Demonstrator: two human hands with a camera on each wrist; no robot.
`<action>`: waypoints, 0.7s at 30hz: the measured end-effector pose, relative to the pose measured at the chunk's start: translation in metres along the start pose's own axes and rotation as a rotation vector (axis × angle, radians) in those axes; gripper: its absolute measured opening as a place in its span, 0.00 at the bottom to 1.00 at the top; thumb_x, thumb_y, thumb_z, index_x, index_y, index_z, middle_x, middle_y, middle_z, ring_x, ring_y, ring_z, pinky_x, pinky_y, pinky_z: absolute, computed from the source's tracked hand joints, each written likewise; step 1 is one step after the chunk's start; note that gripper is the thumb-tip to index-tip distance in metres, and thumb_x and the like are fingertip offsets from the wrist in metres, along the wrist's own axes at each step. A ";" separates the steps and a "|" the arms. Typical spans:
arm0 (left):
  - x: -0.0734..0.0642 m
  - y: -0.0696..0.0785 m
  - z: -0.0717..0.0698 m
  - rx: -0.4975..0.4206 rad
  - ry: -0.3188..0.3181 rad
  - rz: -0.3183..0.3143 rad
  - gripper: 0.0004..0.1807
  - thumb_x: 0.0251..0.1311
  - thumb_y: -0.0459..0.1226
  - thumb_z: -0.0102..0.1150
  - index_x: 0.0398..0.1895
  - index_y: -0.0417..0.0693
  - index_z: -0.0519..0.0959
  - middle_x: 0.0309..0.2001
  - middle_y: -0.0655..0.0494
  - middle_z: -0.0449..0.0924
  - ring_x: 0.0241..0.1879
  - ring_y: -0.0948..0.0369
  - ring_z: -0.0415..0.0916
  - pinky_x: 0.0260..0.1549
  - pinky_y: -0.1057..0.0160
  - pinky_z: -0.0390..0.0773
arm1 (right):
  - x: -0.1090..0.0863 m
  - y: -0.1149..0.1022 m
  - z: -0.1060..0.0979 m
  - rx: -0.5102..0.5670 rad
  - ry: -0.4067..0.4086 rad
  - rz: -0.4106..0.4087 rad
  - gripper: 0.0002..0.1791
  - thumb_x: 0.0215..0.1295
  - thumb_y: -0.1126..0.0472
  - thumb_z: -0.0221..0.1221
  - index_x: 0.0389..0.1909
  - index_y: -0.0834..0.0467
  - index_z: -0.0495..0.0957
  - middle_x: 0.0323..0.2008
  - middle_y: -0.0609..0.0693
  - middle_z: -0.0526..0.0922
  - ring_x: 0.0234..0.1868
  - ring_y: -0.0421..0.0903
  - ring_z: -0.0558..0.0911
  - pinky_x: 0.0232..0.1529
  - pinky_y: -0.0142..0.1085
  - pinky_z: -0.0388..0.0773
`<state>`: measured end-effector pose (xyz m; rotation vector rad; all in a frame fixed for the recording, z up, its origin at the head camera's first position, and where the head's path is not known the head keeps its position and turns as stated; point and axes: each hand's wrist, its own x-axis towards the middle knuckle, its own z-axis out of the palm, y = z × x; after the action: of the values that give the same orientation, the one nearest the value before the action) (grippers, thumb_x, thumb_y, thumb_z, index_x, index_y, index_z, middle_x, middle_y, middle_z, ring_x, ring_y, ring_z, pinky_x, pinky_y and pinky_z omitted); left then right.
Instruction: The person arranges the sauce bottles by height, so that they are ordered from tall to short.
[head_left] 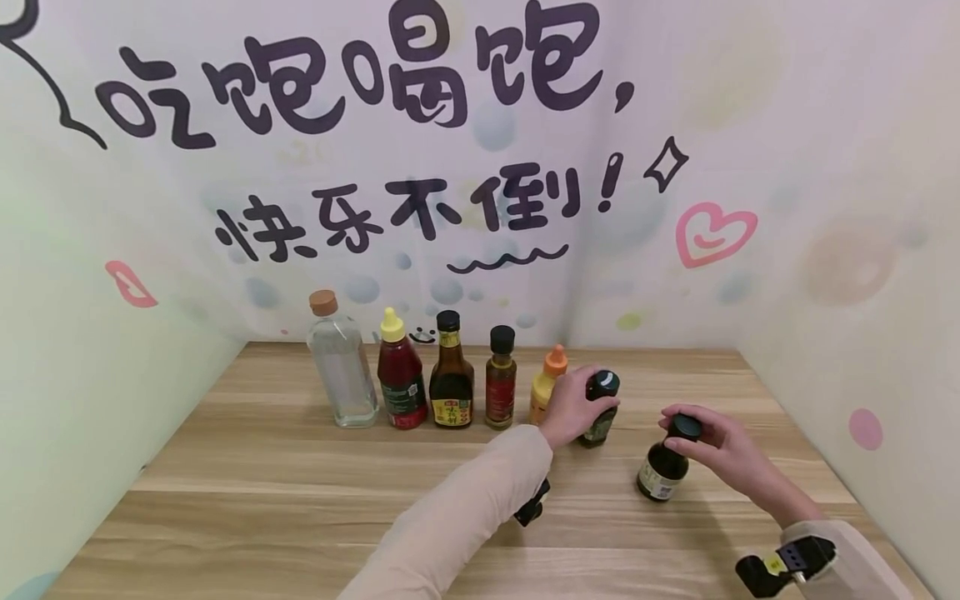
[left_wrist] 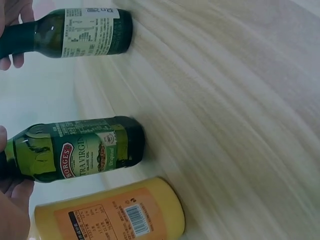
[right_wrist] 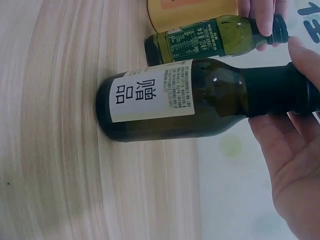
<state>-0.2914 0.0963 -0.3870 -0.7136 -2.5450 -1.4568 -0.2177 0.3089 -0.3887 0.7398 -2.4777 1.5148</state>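
My left hand (head_left: 573, 408) holds a green olive oil bottle (left_wrist: 80, 150) by its neck, just below the dark cap (head_left: 603, 383). Its label reads "Borges" and "Extra Virgin" in the left wrist view. Further right, my right hand (head_left: 723, 454) grips a dark glass bottle (head_left: 662, 475) round the neck, thumb on one side and fingers on the other. That bottle carries a pale label (right_wrist: 150, 92) with large printed characters. Both bottles are upright at the tabletop; whether their bases touch it I cannot tell. Part of a yellow squeeze bottle (left_wrist: 115, 212) is hidden behind my left hand.
Left of my hands, a row holds a clear bottle (head_left: 343, 367), a red sauce bottle (head_left: 402, 383), a soy sauce bottle (head_left: 452, 379) and a small red-labelled bottle (head_left: 500, 387). They stand on a wooden table (head_left: 262, 500) before a printed cloth (head_left: 645, 275).
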 end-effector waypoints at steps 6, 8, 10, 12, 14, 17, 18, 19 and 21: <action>0.003 -0.001 0.000 -0.005 -0.006 -0.023 0.21 0.50 0.36 0.62 0.50 0.47 0.74 0.46 0.53 0.76 0.43 0.63 0.73 0.41 0.70 0.72 | 0.000 0.001 0.001 -0.002 -0.001 0.048 0.19 0.56 0.71 0.57 0.50 0.65 0.70 0.40 0.36 0.77 0.40 0.33 0.77 0.35 0.28 0.76; 0.003 -0.001 0.001 -0.007 -0.006 -0.025 0.22 0.51 0.36 0.62 0.51 0.46 0.73 0.47 0.53 0.76 0.44 0.63 0.73 0.41 0.70 0.72 | 0.000 0.001 0.002 -0.008 0.002 0.055 0.19 0.56 0.70 0.57 0.49 0.65 0.70 0.40 0.36 0.77 0.40 0.33 0.77 0.35 0.28 0.76; 0.004 -0.001 0.001 -0.011 -0.012 -0.023 0.22 0.51 0.36 0.61 0.52 0.46 0.72 0.48 0.53 0.75 0.45 0.63 0.73 0.42 0.70 0.72 | 0.000 0.001 0.002 -0.017 0.006 0.048 0.18 0.56 0.71 0.57 0.49 0.65 0.70 0.40 0.40 0.78 0.40 0.33 0.77 0.35 0.28 0.76; 0.005 -0.001 0.001 -0.013 -0.022 -0.024 0.22 0.52 0.36 0.60 0.53 0.46 0.72 0.48 0.52 0.75 0.45 0.62 0.72 0.43 0.70 0.71 | 0.000 0.001 0.001 -0.037 0.009 0.042 0.18 0.56 0.71 0.57 0.49 0.65 0.70 0.40 0.46 0.78 0.40 0.33 0.77 0.35 0.27 0.76; 0.006 -0.001 0.001 -0.003 -0.034 -0.014 0.22 0.53 0.35 0.60 0.53 0.45 0.71 0.48 0.52 0.75 0.46 0.61 0.72 0.44 0.69 0.71 | 0.000 0.001 0.001 -0.057 0.010 0.041 0.17 0.56 0.70 0.57 0.48 0.64 0.70 0.40 0.52 0.78 0.39 0.33 0.77 0.36 0.27 0.75; 0.009 0.000 0.001 0.021 -0.054 -0.010 0.22 0.53 0.35 0.60 0.53 0.45 0.71 0.48 0.52 0.75 0.46 0.62 0.72 0.44 0.70 0.70 | 0.000 0.001 0.000 -0.085 0.007 0.050 0.17 0.57 0.69 0.57 0.48 0.63 0.70 0.41 0.55 0.78 0.39 0.33 0.77 0.36 0.26 0.75; 0.009 0.000 0.001 0.030 -0.058 -0.007 0.22 0.53 0.35 0.60 0.53 0.44 0.71 0.48 0.52 0.75 0.46 0.62 0.72 0.44 0.70 0.70 | 0.000 0.001 0.000 -0.084 0.007 0.056 0.17 0.57 0.69 0.57 0.48 0.63 0.70 0.41 0.53 0.78 0.39 0.33 0.77 0.36 0.26 0.75; 0.009 0.000 0.001 0.037 -0.061 -0.005 0.22 0.53 0.35 0.60 0.53 0.44 0.71 0.48 0.52 0.75 0.46 0.62 0.72 0.44 0.70 0.70 | 0.000 0.001 0.000 -0.081 0.005 0.056 0.17 0.57 0.69 0.57 0.48 0.64 0.70 0.41 0.53 0.78 0.40 0.33 0.77 0.36 0.26 0.75; 0.010 0.000 0.001 0.046 -0.060 -0.003 0.22 0.53 0.35 0.59 0.53 0.44 0.70 0.47 0.52 0.75 0.46 0.62 0.72 0.44 0.71 0.70 | 0.000 0.002 0.001 -0.074 0.003 0.052 0.18 0.57 0.69 0.57 0.49 0.64 0.70 0.41 0.52 0.78 0.40 0.32 0.77 0.36 0.26 0.75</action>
<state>-0.2998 0.0999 -0.3841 -0.7586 -2.6158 -1.3927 -0.2185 0.3089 -0.3905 0.6656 -2.5546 1.4305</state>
